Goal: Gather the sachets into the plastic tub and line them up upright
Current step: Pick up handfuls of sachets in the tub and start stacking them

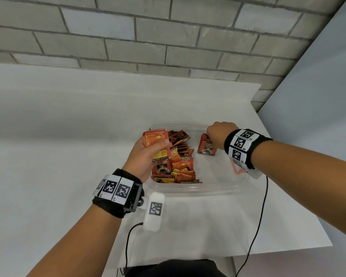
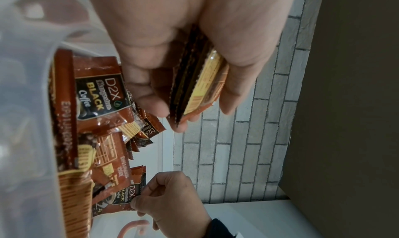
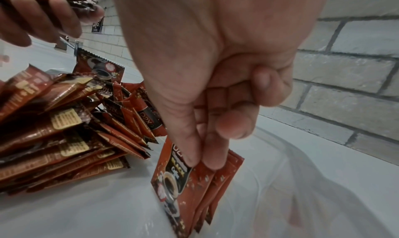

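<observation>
Inside the clear rectangular plastic tub [image 1: 190, 189], a loose heap of red-brown foil coffee sachets [image 1: 178, 164] lies against its left side. Above that heap, the left hand [image 1: 148, 154] grips a small stack of the same sachets [image 2: 198, 88], thumb on one face and fingers curled round the other. Toward the tub's right end, the right hand [image 3: 207, 81] pinches the top edges of a few upright sachets [image 3: 194, 187] between thumb and forefinger, their lower edges resting on the tub floor, apart from the heap.
</observation>
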{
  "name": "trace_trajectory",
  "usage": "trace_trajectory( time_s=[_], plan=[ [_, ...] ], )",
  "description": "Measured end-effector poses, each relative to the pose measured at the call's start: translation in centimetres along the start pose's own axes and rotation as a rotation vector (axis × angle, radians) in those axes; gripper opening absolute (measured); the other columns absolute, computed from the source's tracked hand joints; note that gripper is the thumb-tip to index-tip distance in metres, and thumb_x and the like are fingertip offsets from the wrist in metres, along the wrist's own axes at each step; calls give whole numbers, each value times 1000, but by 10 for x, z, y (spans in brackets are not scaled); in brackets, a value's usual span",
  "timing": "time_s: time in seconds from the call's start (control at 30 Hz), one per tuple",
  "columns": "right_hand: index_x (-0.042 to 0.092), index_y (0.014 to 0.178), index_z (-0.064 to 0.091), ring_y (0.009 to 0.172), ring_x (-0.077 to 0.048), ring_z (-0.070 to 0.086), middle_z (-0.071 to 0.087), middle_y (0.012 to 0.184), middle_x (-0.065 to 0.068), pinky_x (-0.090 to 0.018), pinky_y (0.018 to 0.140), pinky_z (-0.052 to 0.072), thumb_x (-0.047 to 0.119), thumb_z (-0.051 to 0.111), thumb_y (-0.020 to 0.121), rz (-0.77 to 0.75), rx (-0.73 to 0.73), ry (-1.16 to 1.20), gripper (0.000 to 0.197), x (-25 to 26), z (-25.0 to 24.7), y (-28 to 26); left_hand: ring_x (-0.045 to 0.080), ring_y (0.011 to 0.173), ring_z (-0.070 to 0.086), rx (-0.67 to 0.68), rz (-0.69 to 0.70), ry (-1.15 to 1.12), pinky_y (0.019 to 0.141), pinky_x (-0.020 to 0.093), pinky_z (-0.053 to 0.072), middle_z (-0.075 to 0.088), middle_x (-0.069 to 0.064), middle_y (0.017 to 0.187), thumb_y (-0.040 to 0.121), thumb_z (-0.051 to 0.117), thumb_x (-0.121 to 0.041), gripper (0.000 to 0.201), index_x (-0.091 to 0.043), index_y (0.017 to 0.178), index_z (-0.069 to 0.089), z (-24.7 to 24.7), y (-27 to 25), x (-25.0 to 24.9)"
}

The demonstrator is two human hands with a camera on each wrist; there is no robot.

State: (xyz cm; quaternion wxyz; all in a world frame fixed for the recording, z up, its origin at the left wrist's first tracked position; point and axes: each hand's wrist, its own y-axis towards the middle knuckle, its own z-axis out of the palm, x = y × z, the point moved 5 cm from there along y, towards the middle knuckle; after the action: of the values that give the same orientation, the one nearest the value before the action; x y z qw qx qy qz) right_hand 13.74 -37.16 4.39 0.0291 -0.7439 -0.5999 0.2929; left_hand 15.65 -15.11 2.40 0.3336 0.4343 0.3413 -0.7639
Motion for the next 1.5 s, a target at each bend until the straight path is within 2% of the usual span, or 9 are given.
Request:
trace_trajectory(
  time_s=[0.5, 0.6, 0.73, 0.87, 1.07, 1.2, 1.27, 1.37, 1.5],
  plan=[
    [9, 98, 57, 67, -20, 49, 45, 74, -2, -26, 51, 34, 15, 56, 90, 66, -60, 79, 10, -12, -6, -12, 25, 70, 69, 10, -71, -63, 61, 30, 54, 70, 11, 85, 95, 48, -11, 13, -10, 102, 59, 2, 0, 1],
    [14, 105, 57, 75, -21, 52, 58, 92, -4, -27, 60, 38, 26, 52, 94, 56, -135, 309, 18, -15, -15, -28, 25, 75, 70, 61, -75, -47, 64, 31, 57, 72, 12, 85, 96, 46, -6, 16, -9, 101, 60, 9, -1, 0],
    [25, 110, 58, 70, -6, 54, 61, 95, 6, -18, 60, 40, 39, 59, 90, -114, -274, 1052, 24, 1, -30, -69, 22, 83, 71, 137, -75, 7, 62, 30, 59, 74, 6, 91, 89, 59, -6, 20, -10, 109, 61, 24, -1, -1],
    [26, 122, 57, 75, -7, 56, 60, 93, 13, -20, 70, 46, 34, 64, 88, -240, -317, 1181, 36, 23, -26, -92, 22, 82, 71, 222, -55, 114, 61, 29, 57, 74, 4, 90, 87, 62, -9, 18, -16, 103, 64, 41, -4, 0],
    [28, 80, 57, 62, -6, 54, 61, 74, 7, -19, 62, 48, 13, 73, 81, -166, -514, 1356, 22, 9, -17, -96, 17, 74, 64, 245, -43, 135, 62, 27, 50, 70, 1, 85, 76, 63, -39, 33, -19, 101, 65, 51, -8, 5],
    [19, 75, 62, 64, -6, 53, 60, 77, 4, -15, 61, 41, 8, 74, 79, -183, -739, 1293, 17, 1, -20, -105, 19, 71, 63, 181, -72, -13, 63, 28, 54, 63, 7, 82, 74, 59, -52, 45, -15, 99, 66, 49, -7, 8],
    [15, 80, 67, 76, -12, 55, 57, 87, 3, -21, 69, 44, 10, 76, 78, -277, -730, 1129, 11, 11, -18, -106, 22, 79, 64, 181, -75, -86, 63, 30, 55, 66, 10, 89, 78, 60, -44, 36, -12, 94, 67, 51, -7, 8],
    [19, 95, 70, 96, -12, 49, 51, 100, 7, -26, 85, 42, 20, 76, 78, -347, -546, 963, 18, 23, -10, -103, 26, 93, 66, 147, -46, -101, 73, 38, 57, 69, 10, 98, 88, 57, -7, 15, -11, 101, 64, 52, -5, 6],
    [23, 102, 65, 91, -11, 53, 55, 102, 7, -13, 73, 37, 26, 73, 82, -274, -564, 1080, 21, 10, -17, -102, 27, 100, 66, 138, -14, -65, 87, 48, 53, 70, 9, 102, 88, 52, 7, 26, -13, 101, 63, 50, -5, 3]
  ],
)
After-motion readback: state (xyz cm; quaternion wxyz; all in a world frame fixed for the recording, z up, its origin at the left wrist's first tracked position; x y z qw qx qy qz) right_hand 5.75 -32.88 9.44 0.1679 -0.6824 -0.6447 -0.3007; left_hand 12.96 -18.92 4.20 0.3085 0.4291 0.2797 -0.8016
